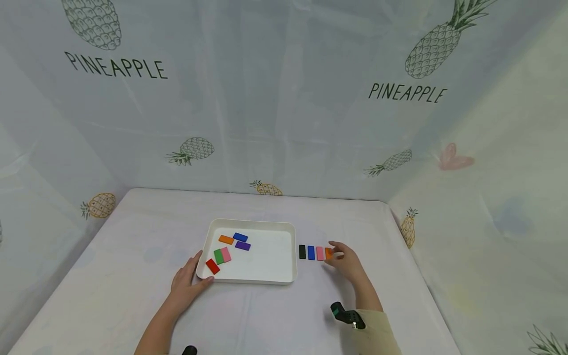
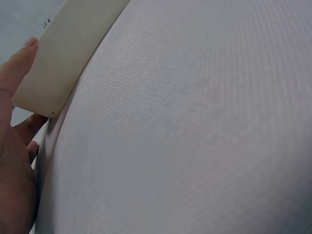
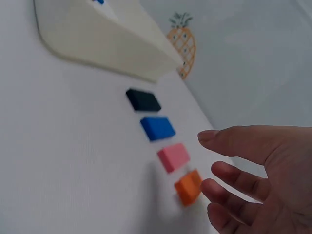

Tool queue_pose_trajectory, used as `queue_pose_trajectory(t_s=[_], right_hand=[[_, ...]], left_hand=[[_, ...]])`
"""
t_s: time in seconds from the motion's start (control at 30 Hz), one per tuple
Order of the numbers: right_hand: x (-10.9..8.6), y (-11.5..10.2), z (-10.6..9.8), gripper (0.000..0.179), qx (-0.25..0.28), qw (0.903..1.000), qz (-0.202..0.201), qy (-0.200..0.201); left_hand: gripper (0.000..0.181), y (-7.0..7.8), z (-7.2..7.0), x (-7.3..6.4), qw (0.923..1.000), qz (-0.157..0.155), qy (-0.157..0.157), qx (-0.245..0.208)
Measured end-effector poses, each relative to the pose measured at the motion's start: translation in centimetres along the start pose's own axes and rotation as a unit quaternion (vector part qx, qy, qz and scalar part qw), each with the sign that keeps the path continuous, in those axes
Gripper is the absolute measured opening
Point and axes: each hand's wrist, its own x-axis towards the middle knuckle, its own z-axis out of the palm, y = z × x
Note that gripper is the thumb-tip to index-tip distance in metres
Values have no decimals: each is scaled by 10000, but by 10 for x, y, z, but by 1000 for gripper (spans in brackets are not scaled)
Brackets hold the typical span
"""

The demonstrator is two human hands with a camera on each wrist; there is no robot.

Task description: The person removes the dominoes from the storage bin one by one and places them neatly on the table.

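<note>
A white rectangular tray (image 1: 270, 256) lies on the table, and my left hand (image 1: 186, 286) grips its near left corner, thumb on the front wall and fingers along the left side. Inside its left half are small flat blocks: orange (image 1: 226, 239), blue (image 1: 240, 237), purple (image 1: 242, 245), green (image 1: 219, 256), pink (image 1: 226, 254) and red (image 1: 212, 266). Right of the tray stands a row of a black block (image 3: 143, 100), a blue block (image 3: 158, 128), a pink block (image 3: 173, 157) and an orange block (image 3: 188, 187). My right hand (image 1: 345, 262) is by the orange one, fingers loosely bent, holding nothing.
A white cloth covers the table (image 1: 257, 320). Behind it hangs a curtain (image 1: 275, 98) printed with pineapples, which also closes off both sides. A black device (image 1: 348, 315) is strapped at my right wrist, beside the beige sleeve (image 1: 377, 333).
</note>
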Motion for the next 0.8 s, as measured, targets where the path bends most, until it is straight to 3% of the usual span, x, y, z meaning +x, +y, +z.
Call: queue_pose_trajectory(t_s=[0.4,0.8], right_hand=[[-6,-51,18,56,609,9953,-656,-367],[-8,-92,55,56,942,9868,-974,-888]], left_hand=[[93,0,-1,0,9999,-111,-13,-34],[92,2,-1,-1,9999,-103,-23,-4]])
